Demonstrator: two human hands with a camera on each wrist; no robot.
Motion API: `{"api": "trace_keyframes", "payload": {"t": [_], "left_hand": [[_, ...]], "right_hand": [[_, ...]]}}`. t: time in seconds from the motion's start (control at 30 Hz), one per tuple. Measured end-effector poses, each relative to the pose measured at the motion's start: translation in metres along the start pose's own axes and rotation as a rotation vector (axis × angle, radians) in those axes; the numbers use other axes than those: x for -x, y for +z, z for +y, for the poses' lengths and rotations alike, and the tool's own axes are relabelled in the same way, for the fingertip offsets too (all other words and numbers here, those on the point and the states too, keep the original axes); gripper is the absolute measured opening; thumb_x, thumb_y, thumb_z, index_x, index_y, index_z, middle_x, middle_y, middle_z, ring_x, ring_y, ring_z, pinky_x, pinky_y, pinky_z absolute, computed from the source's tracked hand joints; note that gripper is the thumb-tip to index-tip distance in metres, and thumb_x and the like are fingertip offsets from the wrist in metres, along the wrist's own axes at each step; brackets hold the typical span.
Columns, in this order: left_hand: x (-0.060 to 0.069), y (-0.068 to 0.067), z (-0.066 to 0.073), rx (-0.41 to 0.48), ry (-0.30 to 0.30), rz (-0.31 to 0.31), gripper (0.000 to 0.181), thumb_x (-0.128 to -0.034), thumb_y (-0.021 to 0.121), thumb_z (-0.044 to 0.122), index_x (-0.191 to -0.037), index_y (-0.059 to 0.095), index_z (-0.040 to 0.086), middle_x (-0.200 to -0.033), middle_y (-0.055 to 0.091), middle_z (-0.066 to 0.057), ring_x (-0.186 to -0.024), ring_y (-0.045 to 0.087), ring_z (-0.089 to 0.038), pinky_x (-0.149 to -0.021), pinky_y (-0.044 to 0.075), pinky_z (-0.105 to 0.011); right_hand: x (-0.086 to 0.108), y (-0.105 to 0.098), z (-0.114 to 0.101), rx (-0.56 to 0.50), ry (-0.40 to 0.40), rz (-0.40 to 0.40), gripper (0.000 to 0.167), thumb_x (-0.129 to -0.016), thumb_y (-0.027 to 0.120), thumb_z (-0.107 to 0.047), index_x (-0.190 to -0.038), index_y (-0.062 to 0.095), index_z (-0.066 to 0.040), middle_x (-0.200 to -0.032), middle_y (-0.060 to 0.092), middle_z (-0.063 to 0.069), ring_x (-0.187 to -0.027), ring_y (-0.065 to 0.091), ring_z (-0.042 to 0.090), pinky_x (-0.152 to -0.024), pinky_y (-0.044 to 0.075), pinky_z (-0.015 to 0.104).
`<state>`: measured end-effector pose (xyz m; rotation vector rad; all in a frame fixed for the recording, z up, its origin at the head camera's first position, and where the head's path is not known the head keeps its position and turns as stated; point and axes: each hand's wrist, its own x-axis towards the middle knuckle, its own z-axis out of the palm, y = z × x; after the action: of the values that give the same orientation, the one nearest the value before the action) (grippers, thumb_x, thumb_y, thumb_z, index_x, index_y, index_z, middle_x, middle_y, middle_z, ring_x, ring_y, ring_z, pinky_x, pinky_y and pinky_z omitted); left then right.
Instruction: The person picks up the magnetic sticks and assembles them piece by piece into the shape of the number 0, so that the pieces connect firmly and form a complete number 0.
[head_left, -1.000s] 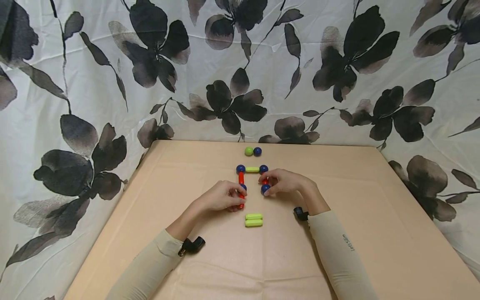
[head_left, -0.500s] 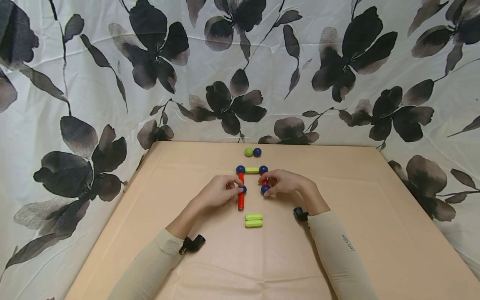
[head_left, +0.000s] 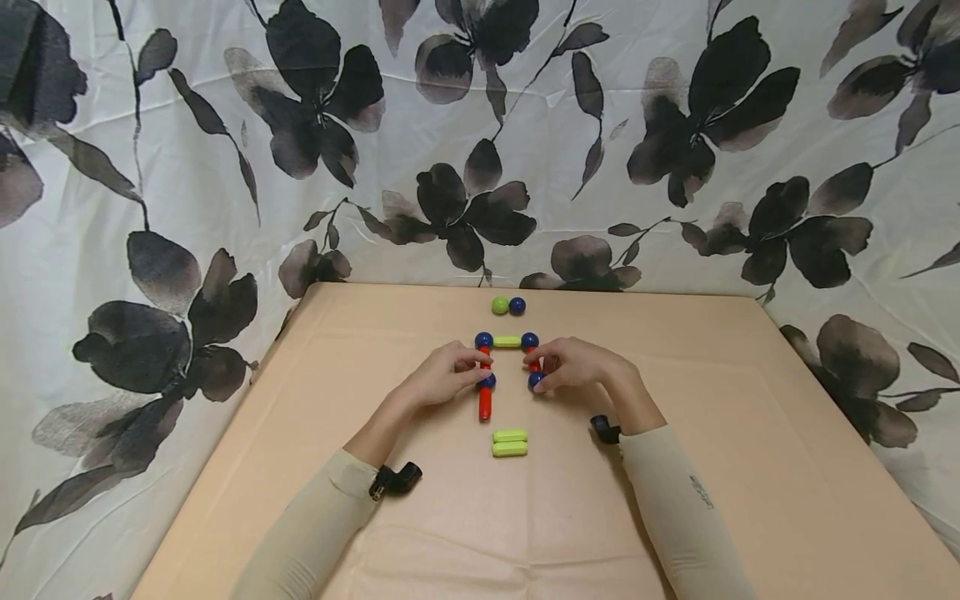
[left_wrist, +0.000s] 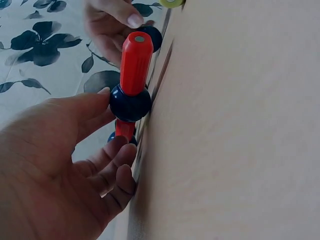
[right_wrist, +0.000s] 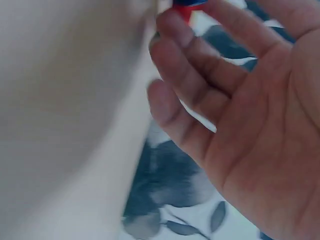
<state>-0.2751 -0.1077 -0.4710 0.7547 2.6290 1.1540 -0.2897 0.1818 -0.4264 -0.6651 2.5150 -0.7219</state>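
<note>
Red rods, blue balls and a lime-green rod [head_left: 507,342] form a three-sided frame on the table. My left hand [head_left: 442,377] has its thumb on the left side's lower blue ball [left_wrist: 130,103], with fingers curled by the red rod beyond. A second red rod [head_left: 485,403] extends from that ball towards me; its end shows bare in the left wrist view [left_wrist: 136,65]. Opposite, my right hand [head_left: 581,367] holds the right side's lower blue ball [head_left: 536,381], thumb against it and fingers over the red rod [head_left: 534,365]. The right wrist view shows little of these parts.
Two lime-green rods [head_left: 510,442] lie side by side nearer me. Beyond the frame, a green ball [head_left: 500,306] and a blue ball [head_left: 517,306] sit together near the table's [head_left: 675,500] far edge. A floral cloth [head_left: 570,150] hangs behind it.
My left hand has left the near red rod and shifted forward to the blue ball and the rod beyond it. My right hand keeps nearly the same place.
</note>
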Motion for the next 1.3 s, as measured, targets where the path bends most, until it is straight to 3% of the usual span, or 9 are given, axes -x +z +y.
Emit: {"api": "trace_keyframes", "payload": {"t": [0.07,0.17,0.37,0.5,0.63,0.87,1.1,1.3], "left_hand": [[0.000,0.000,0.000,0.016,0.002,-0.001,0.030,-0.1025,0.068,0.033,-0.126,0.076,0.016,-0.103,0.063,-0.003,-0.091,0.055,-0.019,-0.076,0.046,-0.032],[0.001,0.000,0.001,0.060,-0.004,0.003,0.027,-0.1018,0.069,0.031,-0.123,0.077,0.015,-0.103,0.065,-0.002,-0.089,0.055,-0.018,-0.075,0.045,-0.031],[0.002,0.003,0.000,0.090,-0.001,0.015,0.015,-0.1012,0.070,0.028,-0.112,0.077,0.020,-0.102,0.070,0.003,-0.090,0.060,-0.018,-0.080,0.049,-0.032],[0.001,0.004,-0.002,0.097,0.000,0.021,0.008,-0.1013,0.070,0.028,-0.104,0.075,0.022,-0.099,0.071,0.005,-0.088,0.062,-0.016,-0.081,0.050,-0.032],[0.002,0.004,-0.002,0.108,0.000,0.024,0.008,-0.1016,0.069,0.028,-0.102,0.074,0.021,-0.097,0.071,0.004,-0.086,0.062,-0.016,-0.079,0.050,-0.031],[0.002,0.004,-0.005,0.112,0.006,0.019,0.008,-0.1021,0.069,0.027,-0.102,0.074,0.022,-0.096,0.070,0.003,-0.086,0.061,-0.017,-0.078,0.050,-0.032],[0.002,0.005,-0.005,0.115,0.001,0.021,0.007,-0.1022,0.069,0.029,-0.101,0.073,0.024,-0.096,0.070,0.004,-0.087,0.062,-0.018,-0.078,0.050,-0.032],[0.002,0.004,-0.005,0.122,0.004,0.021,0.007,-0.1021,0.069,0.028,-0.101,0.074,0.024,-0.095,0.069,0.004,-0.086,0.062,-0.018,-0.077,0.050,-0.032]], "right_hand": [[0.005,-0.005,-0.007,0.025,0.006,0.050,0.042,-0.092,0.080,-0.026,-0.132,0.071,-0.017,-0.102,0.068,0.001,-0.098,0.058,0.022,-0.084,0.050,0.037],[0.010,-0.009,-0.018,0.034,-0.045,0.076,0.030,-0.093,0.080,-0.022,-0.122,0.076,-0.014,-0.099,0.069,-0.001,-0.095,0.059,0.022,-0.081,0.050,0.037],[0.009,0.000,-0.035,0.024,-0.173,-0.103,0.011,-0.091,0.082,-0.017,-0.100,0.079,-0.012,-0.087,0.072,-0.005,-0.079,0.063,0.014,-0.077,0.054,0.031],[0.005,0.014,-0.044,0.026,-0.160,-0.193,0.004,-0.091,0.082,-0.017,-0.091,0.079,-0.016,-0.079,0.071,-0.007,-0.072,0.060,0.010,-0.072,0.052,0.028],[0.001,0.028,-0.053,0.051,-0.139,-0.243,0.010,-0.088,0.084,-0.022,-0.083,0.076,-0.019,-0.074,0.067,-0.007,-0.070,0.057,0.010,-0.068,0.047,0.027],[-0.003,0.042,-0.062,0.092,-0.129,-0.261,0.013,-0.086,0.086,-0.015,-0.086,0.073,-0.016,-0.077,0.064,-0.007,-0.071,0.057,0.012,-0.069,0.048,0.028],[-0.005,0.039,-0.059,0.149,-0.087,-0.194,0.010,-0.089,0.079,-0.009,-0.094,0.070,-0.012,-0.078,0.059,-0.006,-0.071,0.055,0.013,-0.067,0.044,0.029],[-0.007,0.041,-0.059,0.139,-0.063,-0.189,0.014,-0.088,0.080,-0.009,-0.095,0.068,-0.012,-0.077,0.058,-0.004,-0.069,0.054,0.014,-0.064,0.043,0.029]]}}
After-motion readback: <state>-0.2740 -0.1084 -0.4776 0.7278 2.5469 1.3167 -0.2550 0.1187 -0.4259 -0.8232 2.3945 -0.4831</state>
